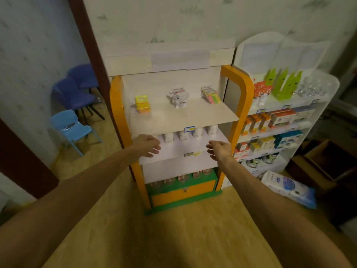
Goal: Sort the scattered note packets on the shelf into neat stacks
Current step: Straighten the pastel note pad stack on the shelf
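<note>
Both hands, left hand (pixel 147 145) and right hand (pixel 219 148), seemingly empty, below 3 packet stacks (pixel 178 97).

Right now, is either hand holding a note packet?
No. The left hand and right hand hover open near the second shelf, while the note packets sit untouched on the top shelf.

Wooden floor (pixel 173 238), blue chairs (pixel 77 89), patterned wallpaper (pixel 173 20)

Blue chairs (pixel 75 105) left; white product rack (pixel 309 113) right.
</note>
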